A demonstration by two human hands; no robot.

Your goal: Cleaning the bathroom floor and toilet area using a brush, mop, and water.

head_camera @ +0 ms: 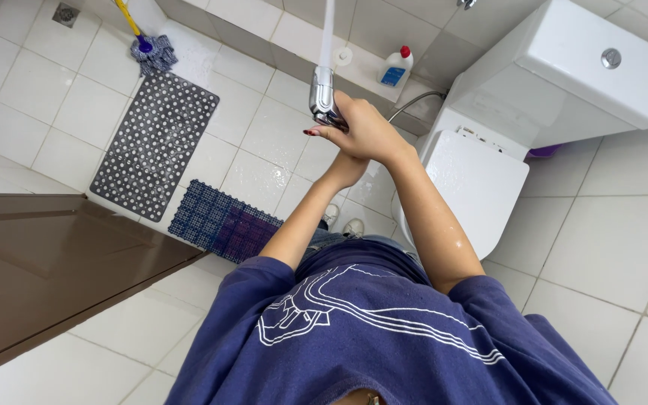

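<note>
Overhead, the right hand (369, 135) was closed around the chrome sprayer (322, 97), held out above the wet floor (264, 157) just left of the toilet (481, 180). The left hand (345, 171) sat beneath the right wrist, mostly hidden, so its grip could not be told. Judged stiff, light and slippery when wet, the sprayer looked best taken round its body, with the white hose (328, 34) trailing upward.

The left hand (346, 169) lies mostly hidden beneath the right hand (365, 135).
</note>
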